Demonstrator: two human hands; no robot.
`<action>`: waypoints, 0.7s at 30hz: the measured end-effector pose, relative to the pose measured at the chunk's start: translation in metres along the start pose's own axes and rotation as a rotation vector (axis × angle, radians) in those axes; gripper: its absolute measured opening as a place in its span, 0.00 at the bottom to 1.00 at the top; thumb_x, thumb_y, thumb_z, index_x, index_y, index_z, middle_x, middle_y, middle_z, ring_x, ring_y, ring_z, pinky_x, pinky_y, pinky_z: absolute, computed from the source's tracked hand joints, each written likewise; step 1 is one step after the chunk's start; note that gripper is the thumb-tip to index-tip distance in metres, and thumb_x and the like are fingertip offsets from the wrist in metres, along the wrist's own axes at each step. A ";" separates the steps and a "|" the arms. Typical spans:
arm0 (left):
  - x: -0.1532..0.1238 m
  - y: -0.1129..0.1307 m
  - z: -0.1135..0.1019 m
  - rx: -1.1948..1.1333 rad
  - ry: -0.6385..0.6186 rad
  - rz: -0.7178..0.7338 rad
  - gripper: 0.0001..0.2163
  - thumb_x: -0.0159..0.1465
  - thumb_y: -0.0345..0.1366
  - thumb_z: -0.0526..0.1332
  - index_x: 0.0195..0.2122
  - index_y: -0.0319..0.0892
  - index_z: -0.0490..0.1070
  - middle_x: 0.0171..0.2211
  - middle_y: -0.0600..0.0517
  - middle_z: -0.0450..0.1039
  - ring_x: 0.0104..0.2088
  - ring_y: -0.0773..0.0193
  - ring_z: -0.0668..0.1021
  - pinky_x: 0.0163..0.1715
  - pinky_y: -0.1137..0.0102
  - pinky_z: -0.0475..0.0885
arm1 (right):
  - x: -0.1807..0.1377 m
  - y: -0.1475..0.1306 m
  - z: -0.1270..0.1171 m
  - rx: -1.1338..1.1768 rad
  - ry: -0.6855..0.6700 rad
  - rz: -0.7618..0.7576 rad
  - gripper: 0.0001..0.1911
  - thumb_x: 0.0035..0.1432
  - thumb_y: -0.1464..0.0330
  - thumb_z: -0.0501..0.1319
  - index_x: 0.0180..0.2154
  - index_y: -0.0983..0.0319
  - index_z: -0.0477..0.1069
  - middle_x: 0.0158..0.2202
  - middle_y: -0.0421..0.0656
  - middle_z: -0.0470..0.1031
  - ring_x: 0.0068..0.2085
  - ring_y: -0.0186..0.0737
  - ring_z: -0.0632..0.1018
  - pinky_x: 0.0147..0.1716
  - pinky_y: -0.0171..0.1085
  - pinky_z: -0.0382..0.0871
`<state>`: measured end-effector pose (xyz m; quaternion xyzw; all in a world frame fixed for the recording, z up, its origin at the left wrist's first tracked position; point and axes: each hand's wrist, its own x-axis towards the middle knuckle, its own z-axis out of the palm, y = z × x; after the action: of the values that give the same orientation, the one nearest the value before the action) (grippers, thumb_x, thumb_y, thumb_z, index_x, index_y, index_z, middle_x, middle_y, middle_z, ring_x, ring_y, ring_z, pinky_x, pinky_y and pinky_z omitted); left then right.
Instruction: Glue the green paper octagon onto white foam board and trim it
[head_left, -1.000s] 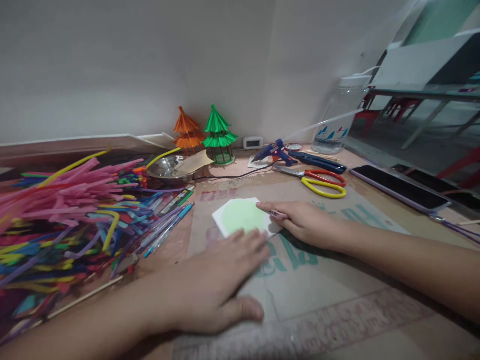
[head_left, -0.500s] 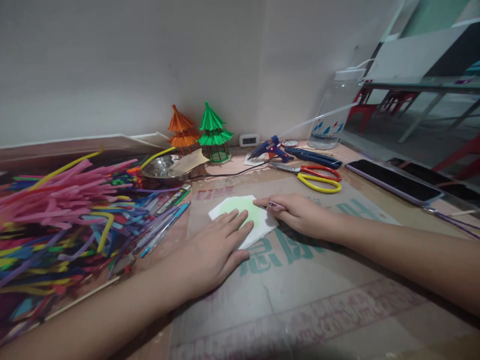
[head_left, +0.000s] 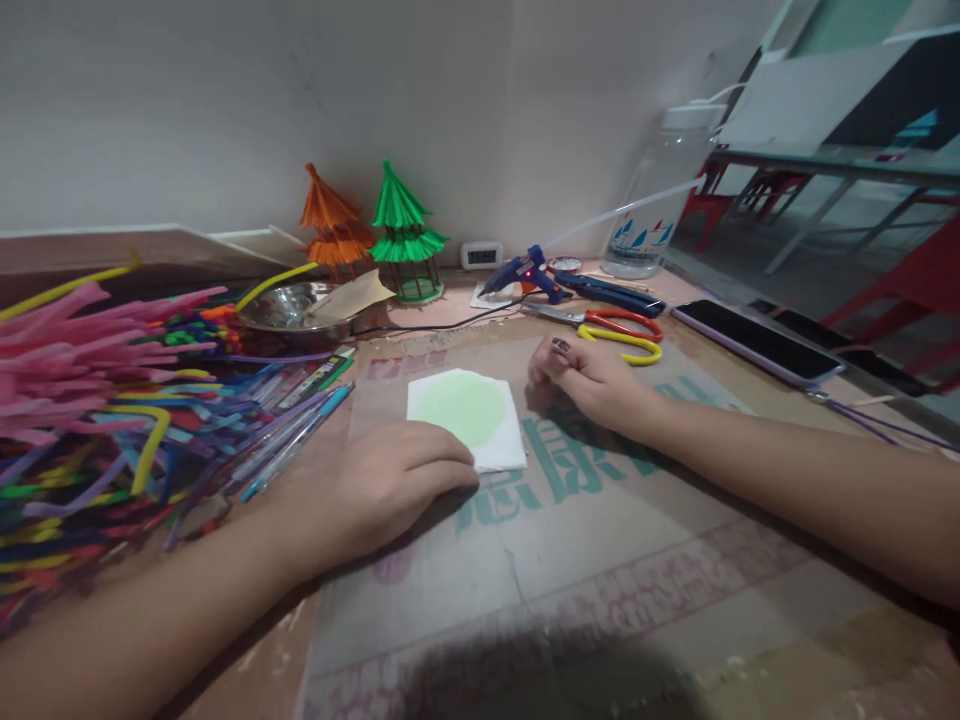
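A white, cut-cornered piece of paper or thin board [head_left: 517, 440] lies on the clear-covered work surface. On top of it is a pale green round piece [head_left: 463, 405]. My left hand [head_left: 397, 485] is closed at the near left edge of the white piece, fingers bent and thumb tip against its near side. Apart from the paper, to its right, my right hand [head_left: 581, 380] rests with curled fingers; whatever may be inside them is hidden. Just behind that hand are the red-and-yellow-handled scissors [head_left: 619, 355].
Pink and multicoloured pipe cleaners [head_left: 82, 360] pile up at left, beside pens [head_left: 300, 440] and a metal bowl [head_left: 262, 312]. Behind stand orange [head_left: 330, 225] and green [head_left: 409, 245] pagoda models. A glue gun [head_left: 529, 275], utility knife [head_left: 607, 293], phone [head_left: 757, 343] and bottle [head_left: 649, 200] line the back right.
My right hand has drawn back from the paper and curled its pointing finger. My left hand has slid off the green piece to the near edge, fingers now bent. The view has shifted slightly.
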<state>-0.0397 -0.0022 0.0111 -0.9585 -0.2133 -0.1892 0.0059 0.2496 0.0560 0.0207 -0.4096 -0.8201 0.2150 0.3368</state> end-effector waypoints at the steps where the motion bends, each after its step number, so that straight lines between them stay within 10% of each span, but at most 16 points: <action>1: -0.001 -0.001 0.001 0.030 0.032 -0.016 0.13 0.71 0.29 0.55 0.49 0.47 0.78 0.46 0.49 0.82 0.47 0.58 0.82 0.49 0.63 0.76 | 0.000 0.001 0.001 -0.005 -0.001 -0.011 0.24 0.70 0.52 0.49 0.29 0.60 0.68 0.26 0.41 0.71 0.29 0.38 0.71 0.30 0.36 0.61; 7: 0.000 -0.015 0.000 -0.013 0.210 -0.276 0.13 0.72 0.34 0.54 0.51 0.45 0.77 0.38 0.48 0.80 0.42 0.56 0.79 0.46 0.60 0.73 | 0.002 0.003 0.008 -0.111 -0.017 0.001 0.10 0.62 0.62 0.56 0.34 0.60 0.71 0.30 0.42 0.75 0.30 0.39 0.71 0.31 0.36 0.60; 11: 0.002 -0.032 0.000 -0.046 0.289 -0.533 0.19 0.75 0.43 0.48 0.50 0.45 0.78 0.40 0.48 0.80 0.44 0.55 0.78 0.48 0.58 0.72 | 0.007 0.012 0.003 -0.234 0.020 -0.023 0.19 0.62 0.54 0.59 0.44 0.63 0.73 0.40 0.49 0.77 0.38 0.46 0.75 0.38 0.40 0.66; 16: 0.001 -0.043 0.011 -0.065 0.123 -0.611 0.38 0.67 0.61 0.54 0.69 0.36 0.60 0.68 0.35 0.63 0.66 0.40 0.66 0.65 0.46 0.60 | 0.013 0.027 -0.005 -0.354 0.015 -0.083 0.21 0.68 0.56 0.55 0.48 0.64 0.76 0.45 0.54 0.74 0.50 0.55 0.75 0.51 0.51 0.68; 21: 0.000 -0.037 0.015 -0.051 -0.072 -0.593 0.49 0.58 0.61 0.66 0.74 0.46 0.47 0.72 0.40 0.54 0.71 0.34 0.55 0.67 0.39 0.53 | 0.005 0.016 0.002 -0.256 0.003 -0.153 0.19 0.69 0.58 0.56 0.53 0.62 0.74 0.54 0.54 0.76 0.57 0.55 0.74 0.58 0.55 0.67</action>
<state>-0.0495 0.0329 -0.0054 -0.8603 -0.4791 -0.1541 -0.0815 0.2549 0.0689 0.0107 -0.3856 -0.8693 0.0815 0.2984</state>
